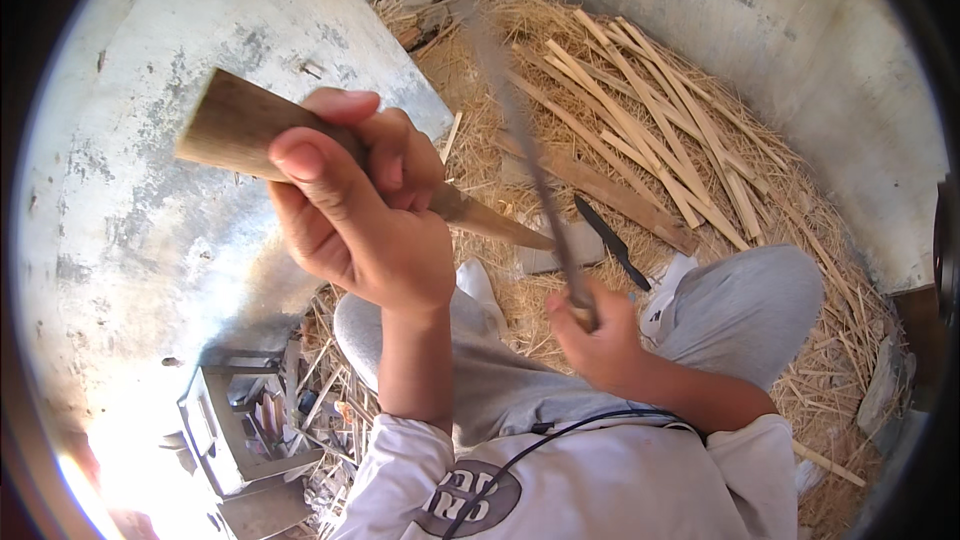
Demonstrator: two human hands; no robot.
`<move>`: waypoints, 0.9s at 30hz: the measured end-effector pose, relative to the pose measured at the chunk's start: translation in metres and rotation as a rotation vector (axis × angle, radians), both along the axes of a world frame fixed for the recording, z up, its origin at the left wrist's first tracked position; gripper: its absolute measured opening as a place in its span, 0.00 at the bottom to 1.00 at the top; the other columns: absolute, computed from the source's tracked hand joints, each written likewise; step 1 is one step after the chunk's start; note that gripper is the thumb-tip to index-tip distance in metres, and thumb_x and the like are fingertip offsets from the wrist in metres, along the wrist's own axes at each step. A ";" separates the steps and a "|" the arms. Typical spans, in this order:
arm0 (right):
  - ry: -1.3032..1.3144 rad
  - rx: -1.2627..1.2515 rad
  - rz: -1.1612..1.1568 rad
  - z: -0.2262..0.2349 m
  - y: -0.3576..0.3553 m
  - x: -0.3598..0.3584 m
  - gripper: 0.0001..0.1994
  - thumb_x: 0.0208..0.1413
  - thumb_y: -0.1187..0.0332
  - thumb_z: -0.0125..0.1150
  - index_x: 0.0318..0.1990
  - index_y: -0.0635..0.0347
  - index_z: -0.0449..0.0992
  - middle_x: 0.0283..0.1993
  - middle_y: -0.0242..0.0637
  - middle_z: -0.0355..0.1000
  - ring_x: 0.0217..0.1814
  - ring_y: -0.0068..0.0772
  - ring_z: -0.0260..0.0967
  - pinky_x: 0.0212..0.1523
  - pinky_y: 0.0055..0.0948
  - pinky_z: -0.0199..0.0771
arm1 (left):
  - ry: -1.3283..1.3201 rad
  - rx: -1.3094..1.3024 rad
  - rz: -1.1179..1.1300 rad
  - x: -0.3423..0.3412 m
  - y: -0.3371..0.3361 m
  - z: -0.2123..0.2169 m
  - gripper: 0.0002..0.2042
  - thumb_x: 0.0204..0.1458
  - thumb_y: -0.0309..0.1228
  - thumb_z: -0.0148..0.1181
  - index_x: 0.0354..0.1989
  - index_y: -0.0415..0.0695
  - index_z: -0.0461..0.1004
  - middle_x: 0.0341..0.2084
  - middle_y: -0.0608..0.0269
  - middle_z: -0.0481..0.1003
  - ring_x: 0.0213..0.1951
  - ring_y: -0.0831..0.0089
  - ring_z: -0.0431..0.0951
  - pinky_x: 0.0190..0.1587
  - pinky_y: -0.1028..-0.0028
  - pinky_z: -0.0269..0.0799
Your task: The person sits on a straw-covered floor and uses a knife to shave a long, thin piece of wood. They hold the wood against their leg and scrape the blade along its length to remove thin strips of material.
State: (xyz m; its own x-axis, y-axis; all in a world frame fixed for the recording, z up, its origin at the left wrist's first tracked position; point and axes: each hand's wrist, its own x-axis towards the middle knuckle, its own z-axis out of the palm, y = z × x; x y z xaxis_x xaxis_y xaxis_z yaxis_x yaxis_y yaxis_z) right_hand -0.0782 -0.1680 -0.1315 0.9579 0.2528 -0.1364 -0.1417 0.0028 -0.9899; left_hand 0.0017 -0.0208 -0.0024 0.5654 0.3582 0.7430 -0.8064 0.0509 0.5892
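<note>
Head view: left hand [365, 205] fingers clench a tapered wooden stick [240, 125]; right hand [600, 340] fingers grip a long blade [525, 150] crossing its tip.

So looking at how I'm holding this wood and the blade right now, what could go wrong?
The long blade in your right hand looks blurred, so it is likely moving fast; a missed stroke could hit the left hand gripping the tapered wood piece close by. The wood's point is unsupported in the air, so it might twist on impact. A glancing stroke could also carry down toward your knee. A dark knife lies loose on the straw by your leg.
</note>
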 end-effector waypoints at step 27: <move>0.245 -0.035 0.167 -0.043 -0.015 0.006 0.11 0.63 0.68 0.61 0.31 0.60 0.68 0.18 0.26 0.64 0.15 0.17 0.60 0.16 0.24 0.60 | 0.000 0.063 0.035 -0.026 0.006 -0.004 0.20 0.68 0.50 0.47 0.44 0.43 0.67 0.20 0.68 0.61 0.17 0.82 0.54 0.19 0.80 0.50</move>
